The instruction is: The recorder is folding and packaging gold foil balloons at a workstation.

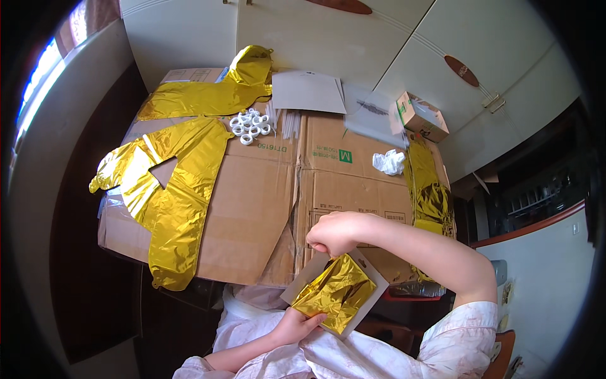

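My left hand [300, 324] grips the lower left side of a folded gold foil balloon [338, 294] lying on a pale card [372, 281] with a hang hole, held tilted in front of my body. Its thumb presses on the foil. Over the top corner of that bundle, my right hand [338, 234] is closed with fingers curled down; what they pinch is hidden. To the left, a flat gold foil balloon shaped like a number or letter [183, 196] spreads over the cardboard. Another gold foil balloon [202, 98] lies beyond it.
Cardboard [252, 189] covers the table. At its far side are white ribbon rolls [249, 126], clear straws [290, 124], pale cards [309, 91], clear plastic bags [375, 117] and a small box [421, 115]. Crumpled white paper [389, 162] and more gold foil [429, 183] lie right. Cabinets [328, 31] stand behind.
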{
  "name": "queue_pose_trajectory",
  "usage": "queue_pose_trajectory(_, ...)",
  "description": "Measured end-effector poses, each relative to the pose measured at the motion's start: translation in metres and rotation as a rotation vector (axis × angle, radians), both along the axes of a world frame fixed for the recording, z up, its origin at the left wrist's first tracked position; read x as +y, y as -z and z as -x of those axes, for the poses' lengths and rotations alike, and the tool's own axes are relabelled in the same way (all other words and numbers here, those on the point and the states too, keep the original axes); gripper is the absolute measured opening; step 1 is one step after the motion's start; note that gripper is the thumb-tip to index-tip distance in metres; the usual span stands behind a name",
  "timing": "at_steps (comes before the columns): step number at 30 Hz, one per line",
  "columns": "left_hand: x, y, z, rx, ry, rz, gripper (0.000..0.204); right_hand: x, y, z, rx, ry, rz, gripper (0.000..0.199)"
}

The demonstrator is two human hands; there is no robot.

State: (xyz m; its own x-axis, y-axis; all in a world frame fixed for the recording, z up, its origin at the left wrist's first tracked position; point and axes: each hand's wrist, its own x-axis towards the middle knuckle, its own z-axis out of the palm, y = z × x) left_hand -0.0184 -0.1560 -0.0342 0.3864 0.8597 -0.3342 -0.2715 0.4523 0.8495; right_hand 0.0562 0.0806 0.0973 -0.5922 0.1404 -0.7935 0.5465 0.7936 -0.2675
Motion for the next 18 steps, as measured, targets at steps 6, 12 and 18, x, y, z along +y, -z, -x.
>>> queue_pose_trajectory(6, -0.0023, 0.0031, -0.0025, -0.009, 0.004, 0.023, 0.03, -0.001, 0.009, -0.004, 0.022, 0.002, 0.008, 0.015)
queue_pose_trajectory(12, -0.003, 0.0031, -0.0034, -0.018, 0.006, 0.05, 0.03, 0.0032, 0.0081, -0.0049, 0.015, 0.0, 0.05, 0.012)
queue_pose_trajectory(18, -0.0026, 0.004, -0.0037, -0.02, 0.011, 0.054, 0.034, -0.0007, 0.0023, 0.0018, -0.053, 0.002, 0.035, 0.014)
